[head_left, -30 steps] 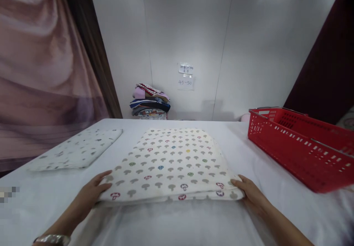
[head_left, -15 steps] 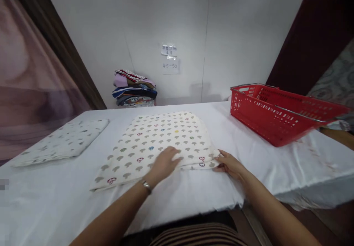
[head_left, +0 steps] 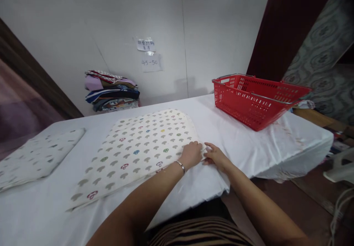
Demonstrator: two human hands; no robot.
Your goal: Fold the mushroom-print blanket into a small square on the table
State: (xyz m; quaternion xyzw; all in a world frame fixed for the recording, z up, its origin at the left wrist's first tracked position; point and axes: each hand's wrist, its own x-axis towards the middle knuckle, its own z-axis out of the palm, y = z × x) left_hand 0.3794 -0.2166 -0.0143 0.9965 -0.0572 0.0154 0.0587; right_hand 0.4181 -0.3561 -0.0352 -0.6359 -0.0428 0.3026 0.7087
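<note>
A cream cloth printed with mushrooms [head_left: 149,143] lies folded and flat on the table in front of me. My left hand [head_left: 191,154] is on its near right corner, fingers curled down and closed on the fabric; a metal bracelet circles that wrist. Just to the right, my right hand [head_left: 217,158] is at the same corner, thumb and lower fingers pinching the edge while the index finger stands a little apart. The very tip of the corner is partly hidden by the fingers. Along the near side, the cloth's layered edge runs beneath my left forearm.
A white sheet covers the table [head_left: 243,157]. Another folded printed cloth [head_left: 41,157] lies at the left. A red plastic basket [head_left: 249,109] with metal handles stands at the right rear. Folded textiles [head_left: 112,91] are piled by the wall, below paper signs [head_left: 151,62].
My left hand has moved right across the cloth to its near right corner, beside my right hand. The view has turned right, so things appear shifted left.
</note>
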